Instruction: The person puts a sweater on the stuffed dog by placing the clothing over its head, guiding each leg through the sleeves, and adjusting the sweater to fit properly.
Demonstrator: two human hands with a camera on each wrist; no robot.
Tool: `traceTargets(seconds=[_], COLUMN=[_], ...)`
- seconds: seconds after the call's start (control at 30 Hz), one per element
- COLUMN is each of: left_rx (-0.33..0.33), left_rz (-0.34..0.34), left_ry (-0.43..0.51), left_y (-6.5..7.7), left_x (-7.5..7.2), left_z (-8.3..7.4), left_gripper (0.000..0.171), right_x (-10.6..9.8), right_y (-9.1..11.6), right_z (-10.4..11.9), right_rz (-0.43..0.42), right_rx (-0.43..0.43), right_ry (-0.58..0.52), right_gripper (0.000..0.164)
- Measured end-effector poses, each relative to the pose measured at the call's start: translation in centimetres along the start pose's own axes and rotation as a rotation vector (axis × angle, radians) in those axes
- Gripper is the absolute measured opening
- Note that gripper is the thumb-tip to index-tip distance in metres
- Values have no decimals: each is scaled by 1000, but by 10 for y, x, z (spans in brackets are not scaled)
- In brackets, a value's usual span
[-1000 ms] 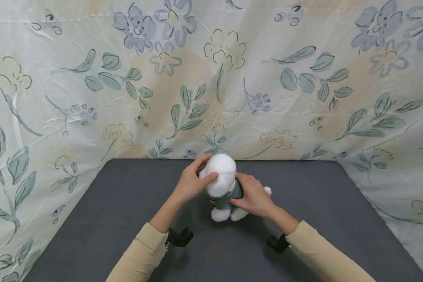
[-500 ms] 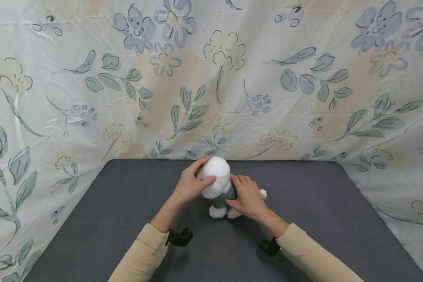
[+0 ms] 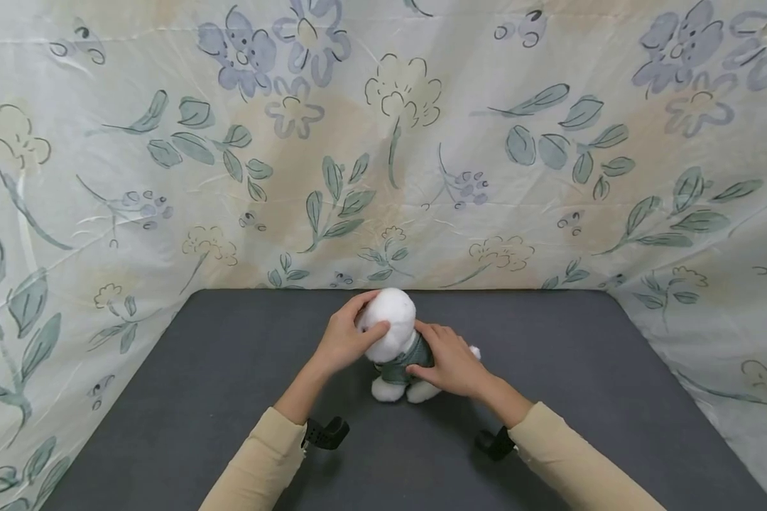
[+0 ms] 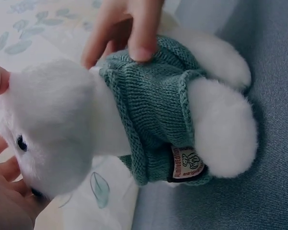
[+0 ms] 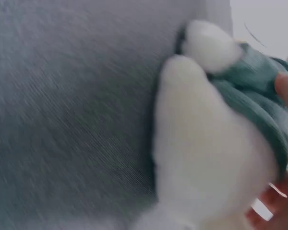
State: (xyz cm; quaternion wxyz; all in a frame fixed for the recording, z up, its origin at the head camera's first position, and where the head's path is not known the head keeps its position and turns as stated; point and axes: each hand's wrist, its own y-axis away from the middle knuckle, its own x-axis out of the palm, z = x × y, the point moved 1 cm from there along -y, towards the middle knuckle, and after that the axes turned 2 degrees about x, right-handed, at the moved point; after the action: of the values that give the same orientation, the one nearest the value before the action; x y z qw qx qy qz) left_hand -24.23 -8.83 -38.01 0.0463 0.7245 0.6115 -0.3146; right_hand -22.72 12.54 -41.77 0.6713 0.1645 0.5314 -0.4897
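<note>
A white plush toy animal stands on the dark table at its far middle. It wears a green knitted sweater with a small printed label at the hem. My left hand grips the toy's head from the left, thumb on one side and fingers on the other; the dark eyes show beside that palm in the left wrist view. Around the sweatered body, my right hand holds on from the right, its thumb on the front. The toy's white leg rests against the table in the right wrist view, slightly blurred.
The dark grey tabletop stretches out around the toy. Behind it and at both sides hangs a pale floral cloth. Black wrist cameras sit on both forearms.
The plush toy has shifted a little to the left, and its head sits lower than a second ago. My right hand has moved left with the body; the left hand keeps its grip.
</note>
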Motion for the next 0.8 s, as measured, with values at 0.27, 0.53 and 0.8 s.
traceTargets(seconds=[0.27,0.53,0.8], left_rx=[125,158,121], left_rz=[-26,-24,-30], left_ry=[-58,-88,-115], left_y=[-6,-11,-8], left_x=[1,5,10], left_z=[-6,-15,-16], left_gripper=[50,61,63], right_x=[-31,-31,-23], right_y=[-4,-4,-6], right_z=[-5,-9,-4], right_rz=[53,55,46], right_rx=[123,360,480], right_ry=[-130,-110,-141], right_gripper=[44,22,18])
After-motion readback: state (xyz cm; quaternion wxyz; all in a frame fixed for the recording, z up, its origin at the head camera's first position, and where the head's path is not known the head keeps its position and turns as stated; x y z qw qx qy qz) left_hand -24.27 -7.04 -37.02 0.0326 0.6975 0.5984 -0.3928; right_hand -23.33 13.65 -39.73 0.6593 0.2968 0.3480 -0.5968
